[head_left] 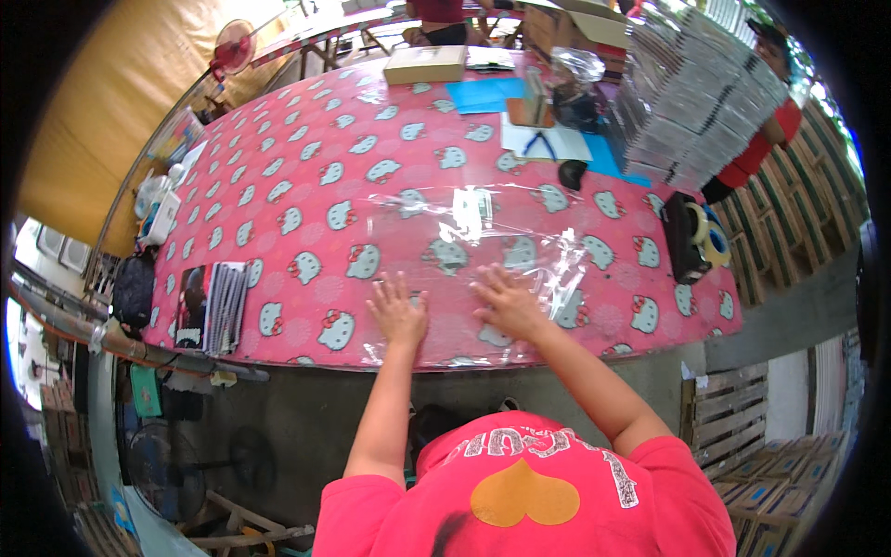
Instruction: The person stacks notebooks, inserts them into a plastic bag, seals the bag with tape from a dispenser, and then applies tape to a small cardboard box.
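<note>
A clear plastic sheet (548, 265) lies spread on the pink table cover (297, 158), which is printed with white cat faces. My left hand (399, 314) rests flat on the sheet's near left part, fingers spread. To its right, my right hand (509, 304) also lies on the plastic, with its fingers spread. Neither hand grips anything. Bright glare runs across the sheet beyond my fingers, so its far edge is hard to make out.
Booklets (227, 306) lie at the near left. On the right stands a black tape dispenser (685, 239) with a tape roll. Farther back are blue-handled pliers (538, 143), blue sheets (483, 95), a tall stack of wrapped bundles (691, 97) and a person (780, 125).
</note>
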Motion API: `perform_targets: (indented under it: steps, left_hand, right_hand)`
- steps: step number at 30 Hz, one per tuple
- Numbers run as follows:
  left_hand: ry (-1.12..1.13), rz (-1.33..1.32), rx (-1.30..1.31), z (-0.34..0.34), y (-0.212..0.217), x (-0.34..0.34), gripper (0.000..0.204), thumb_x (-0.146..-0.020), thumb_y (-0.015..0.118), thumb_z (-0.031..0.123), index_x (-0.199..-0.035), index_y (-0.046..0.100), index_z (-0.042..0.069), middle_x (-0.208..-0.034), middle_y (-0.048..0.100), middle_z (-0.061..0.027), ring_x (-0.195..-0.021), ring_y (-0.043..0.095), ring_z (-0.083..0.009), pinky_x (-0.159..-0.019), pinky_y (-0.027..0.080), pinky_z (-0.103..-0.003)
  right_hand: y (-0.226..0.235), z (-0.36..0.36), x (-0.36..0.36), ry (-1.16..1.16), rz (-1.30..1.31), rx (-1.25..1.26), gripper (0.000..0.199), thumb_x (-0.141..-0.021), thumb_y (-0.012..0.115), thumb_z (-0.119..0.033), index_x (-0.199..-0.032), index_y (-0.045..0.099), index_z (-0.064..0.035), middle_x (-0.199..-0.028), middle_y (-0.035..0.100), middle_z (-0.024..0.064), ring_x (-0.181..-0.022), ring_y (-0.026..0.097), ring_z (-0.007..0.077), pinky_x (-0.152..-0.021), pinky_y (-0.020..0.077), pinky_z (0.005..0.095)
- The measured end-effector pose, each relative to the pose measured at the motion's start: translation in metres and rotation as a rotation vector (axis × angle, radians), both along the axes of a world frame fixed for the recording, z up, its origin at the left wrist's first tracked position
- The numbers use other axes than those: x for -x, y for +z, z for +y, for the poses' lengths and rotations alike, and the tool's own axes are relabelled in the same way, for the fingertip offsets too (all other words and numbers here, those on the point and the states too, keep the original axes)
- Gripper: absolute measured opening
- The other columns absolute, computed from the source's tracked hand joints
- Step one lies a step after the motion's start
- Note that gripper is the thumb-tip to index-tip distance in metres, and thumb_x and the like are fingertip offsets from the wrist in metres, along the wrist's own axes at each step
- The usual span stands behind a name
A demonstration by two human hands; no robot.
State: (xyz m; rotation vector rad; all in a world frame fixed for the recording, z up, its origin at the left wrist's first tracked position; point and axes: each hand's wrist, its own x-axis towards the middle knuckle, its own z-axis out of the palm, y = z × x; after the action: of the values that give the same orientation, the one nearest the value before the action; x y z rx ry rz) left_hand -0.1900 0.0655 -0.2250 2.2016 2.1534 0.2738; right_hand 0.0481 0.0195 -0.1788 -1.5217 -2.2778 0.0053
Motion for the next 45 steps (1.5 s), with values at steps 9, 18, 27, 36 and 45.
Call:
perform_targets:
  steps: [9,18,27,36,45]
  left_hand:
    - [-0.209,-0.16,0.201,-0.016,0.021,0.04,0.085,-0.082,0.044,0.062,-0.145,0.013,0.015,-0.151,0.009,-0.0159,-0.138,0.008,-0.0336,-0.105,0.015,-0.055]
    - [-0.559,-0.556,-0.391,0.02,0.078,0.203,0.055,-0.067,0.069,0.026,-0.118,0.056,0.011,-0.13,0.046,-0.017,-0.128,0.034,-0.0336,-0.1,0.026,-0.053]
    - [0.341,-0.88,0.412,0.126,0.099,0.607,0.077,-0.078,0.057,0.062,-0.118,0.052,-0.004,-0.105,0.06,-0.0176,-0.099,0.056,-0.0253,-0.088,0.041,-0.037]
    - [0.436,-1.16,0.331,0.121,0.097,0.587,0.06,-0.085,0.053,0.056,-0.102,0.063,-0.001,-0.088,0.064,-0.0048,-0.078,0.058,-0.0138,-0.072,0.044,-0.028]
    - [0.55,-0.879,0.291,0.051,0.107,0.564,0.062,-0.079,0.063,0.051,-0.104,0.059,-0.005,-0.095,0.062,-0.0079,-0.084,0.056,-0.0137,-0.077,0.044,-0.03]
  right_hand:
    - [0.004,0.147,-0.008,-0.681,-0.253,0.097,0.047,-0.077,0.063,-0.038,-0.119,0.054,-0.018,-0.131,0.045,0.0073,-0.129,0.03,0.0265,-0.098,0.0224,0.0646]
    - [0.028,0.176,0.069,-0.487,-0.286,-0.154,0.042,-0.076,0.066,-0.029,-0.113,0.058,-0.011,-0.12,0.054,0.0097,-0.117,0.043,0.0289,-0.099,0.0299,0.0459]
    - [0.034,0.123,0.524,0.042,1.451,1.26,0.067,-0.084,0.064,-0.033,-0.132,0.034,0.001,-0.128,0.047,0.0132,-0.116,0.047,0.0214,-0.096,0.0389,0.0347]
    - [0.068,0.124,0.587,0.134,1.041,0.774,0.102,-0.072,0.071,-0.037,-0.136,0.01,0.0145,-0.136,0.021,0.0338,-0.132,0.019,0.0397,-0.109,0.019,0.0404]
    - [0.021,0.106,0.561,0.01,1.2,0.947,0.104,-0.064,0.079,-0.044,-0.13,0.02,0.0111,-0.132,0.03,0.0297,-0.125,0.034,0.0363,-0.104,0.0293,0.0398]
